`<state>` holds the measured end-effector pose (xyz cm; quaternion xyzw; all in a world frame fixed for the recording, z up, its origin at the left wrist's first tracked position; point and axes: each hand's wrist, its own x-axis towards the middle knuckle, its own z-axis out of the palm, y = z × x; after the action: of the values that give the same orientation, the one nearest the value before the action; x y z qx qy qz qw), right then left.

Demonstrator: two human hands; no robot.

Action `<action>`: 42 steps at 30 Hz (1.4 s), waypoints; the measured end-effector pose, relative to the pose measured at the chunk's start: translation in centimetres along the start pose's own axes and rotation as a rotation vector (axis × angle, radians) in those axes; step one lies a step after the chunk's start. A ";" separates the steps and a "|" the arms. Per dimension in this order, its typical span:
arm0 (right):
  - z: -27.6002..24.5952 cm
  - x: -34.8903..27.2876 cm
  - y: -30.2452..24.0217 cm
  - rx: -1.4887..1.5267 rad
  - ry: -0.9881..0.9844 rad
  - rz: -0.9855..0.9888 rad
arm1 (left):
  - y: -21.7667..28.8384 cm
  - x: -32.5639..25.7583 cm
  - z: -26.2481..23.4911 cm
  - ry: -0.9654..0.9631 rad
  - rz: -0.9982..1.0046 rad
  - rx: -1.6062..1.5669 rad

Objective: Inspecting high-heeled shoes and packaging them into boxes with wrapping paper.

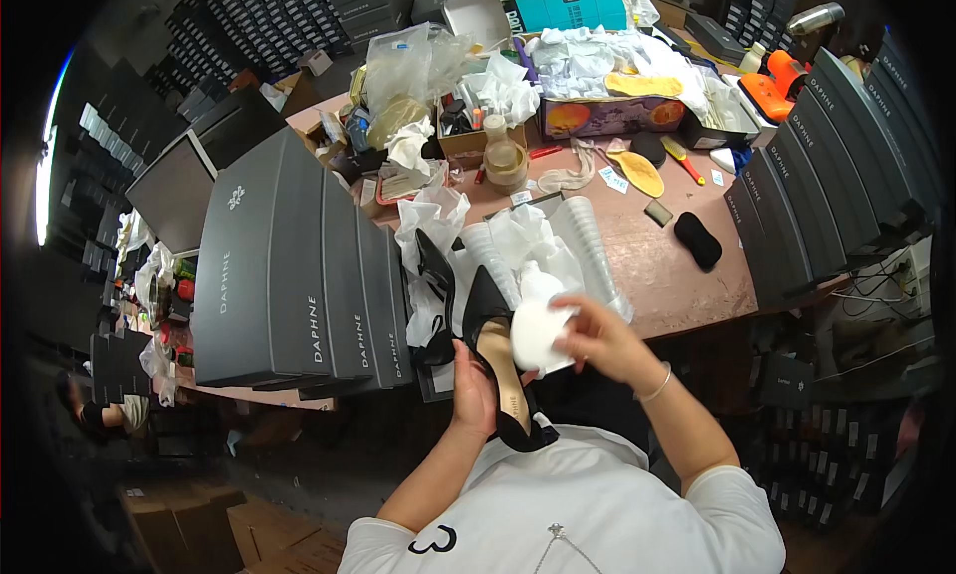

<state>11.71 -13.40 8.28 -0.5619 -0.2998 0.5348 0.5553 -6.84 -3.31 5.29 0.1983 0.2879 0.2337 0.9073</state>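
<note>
My left hand (474,393) grips a black pointed shoe (501,370) from its left side, close to my body, its beige insole facing up and its heel end toward my shirt. Over the shoe's right edge, my right hand (603,343) has its fingers closed on a rounded white pad (538,333); whether it is cloth or sponge I cannot tell. The matching black shoe (435,275) lies just left, on white tissue paper (433,221) in an open grey shoe box. Translucent ribbed rolls (596,237) and more crumpled tissue lie beyond the held shoe.
Grey shoe boxes (261,265) stand at left, and another row (822,141) at right. Farther back are a glass bottle (506,166), a carton of white cloths (588,61), a yellow insole (639,174) and a yellow-red brush (682,162). A black oval pad (697,241) lies nearer.
</note>
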 end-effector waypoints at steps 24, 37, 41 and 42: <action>-3.6 9.0 6.8 -1.493 0.323 -0.781 | -0.7 0.3 -2.9 0.131 -0.168 0.311; 8.0 6.3 4.0 -1.227 0.338 -0.701 | -4.0 -1.0 -0.4 0.207 0.005 0.178; 4.5 6.6 3.3 -0.764 -0.189 -0.510 | -2.7 -1.1 -2.7 0.198 -0.050 0.276; 2.2 6.8 2.8 -0.513 -0.372 -0.464 | -2.0 -0.6 -3.9 0.130 -0.066 0.279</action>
<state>10.64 -7.02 4.20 -0.4931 -0.6383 0.3957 0.4392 -9.05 -4.40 1.61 0.2976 0.3818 0.1739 0.8576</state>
